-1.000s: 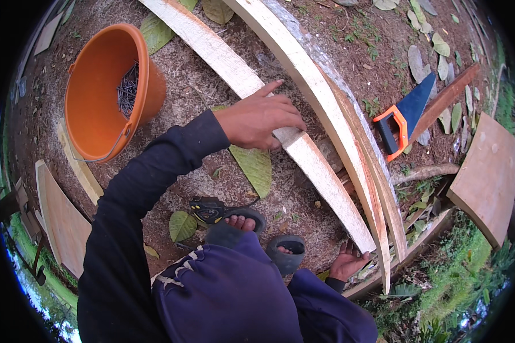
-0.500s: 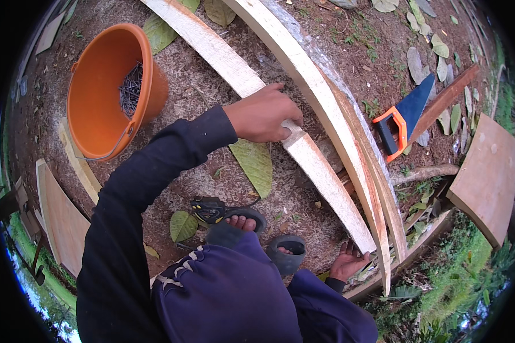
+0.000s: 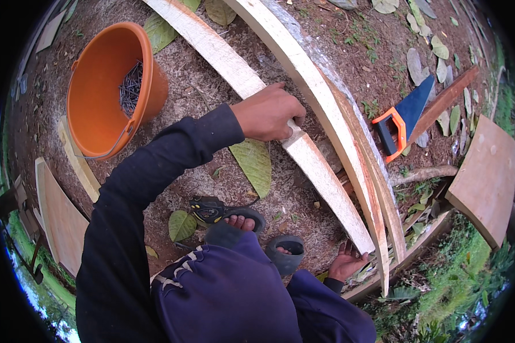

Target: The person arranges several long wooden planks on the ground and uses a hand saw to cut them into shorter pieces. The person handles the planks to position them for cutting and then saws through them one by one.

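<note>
A long pale wooden plank (image 3: 329,183) runs from the upper left down to the lower right. My left hand (image 3: 269,112) is closed over its middle from above, fingers curled round the edge. At the plank's near end my right hand (image 3: 347,263) is palm up, with the fingers partly behind the wood and the thumb by the end. Just right of this plank are longer pale timbers (image 3: 312,80), side by side. A black and yellow tape measure (image 3: 208,209) lies on the ground by my foot.
An orange bucket (image 3: 100,86) with nails (image 3: 131,88) inside stands at the left. To the right, a handsaw (image 3: 409,117) with an orange and black handle rests against a reddish wood strip (image 3: 449,97). Boards (image 3: 486,177) lie at both sides, and large leaves (image 3: 252,166) litter the soil.
My left wrist and hand have shifted slightly to the right on the plank. The right hand and the plank look almost unmoved.
</note>
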Tool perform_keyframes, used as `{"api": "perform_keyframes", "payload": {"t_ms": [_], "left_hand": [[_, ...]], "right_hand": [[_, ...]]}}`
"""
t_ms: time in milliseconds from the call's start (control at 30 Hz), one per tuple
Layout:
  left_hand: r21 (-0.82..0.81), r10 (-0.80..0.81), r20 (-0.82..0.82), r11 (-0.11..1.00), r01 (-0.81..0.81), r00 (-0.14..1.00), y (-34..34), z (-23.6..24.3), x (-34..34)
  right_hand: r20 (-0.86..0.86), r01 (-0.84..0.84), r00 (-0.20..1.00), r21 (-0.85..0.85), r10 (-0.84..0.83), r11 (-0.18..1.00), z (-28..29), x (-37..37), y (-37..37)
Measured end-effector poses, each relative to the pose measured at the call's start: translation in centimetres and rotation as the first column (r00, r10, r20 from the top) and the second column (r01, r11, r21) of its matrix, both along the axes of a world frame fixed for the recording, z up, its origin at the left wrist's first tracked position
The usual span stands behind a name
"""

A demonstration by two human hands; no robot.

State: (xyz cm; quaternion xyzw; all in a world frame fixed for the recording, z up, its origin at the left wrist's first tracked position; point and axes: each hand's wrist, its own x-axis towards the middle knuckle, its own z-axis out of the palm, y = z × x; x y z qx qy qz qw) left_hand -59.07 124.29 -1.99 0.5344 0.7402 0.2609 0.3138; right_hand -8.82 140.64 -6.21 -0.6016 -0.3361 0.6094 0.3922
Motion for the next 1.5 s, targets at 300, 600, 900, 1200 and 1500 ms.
{"api": "perform_keyframes", "payload": {"t_ms": [300, 600, 900, 1200, 1500], "left_hand": [[-0.034, 0.052, -0.012, 0.998, -0.053, 0.999, 0.4, -0.8, 0.1], [-0.138, 0.034, 0.006, 0.990, -0.032, 0.999, 1.2, -0.4, -1.2], [-0.244, 0.017, -0.011, 0.970, -0.019, 1.000, 1.9, 0.3, -0.9], [-0.338, 0.004, 0.069, 0.941, 0.019, 0.998, 3.1, 0.8, -1.3], [-0.334, -0.002, -0.007, 0.943, -0.001, 1.000, 3.0, 0.7, -1.4]], "right_hand": [[0.015, 0.002, 1.000, -0.006, -0.002, 1.000, 0.1, -0.1, -0.1], [0.033, 0.021, 0.999, 0.008, -0.021, 1.000, 0.2, -0.6, -0.2], [0.159, -0.012, 0.987, 0.045, 0.005, 0.999, 0.6, -0.3, -0.1], [0.915, -0.852, 0.379, 0.288, 0.135, 0.437, 6.7, -5.5, -0.4], [0.940, -0.998, -0.050, -0.058, 0.337, 0.012, 7.6, -13.3, 1.3]]}}
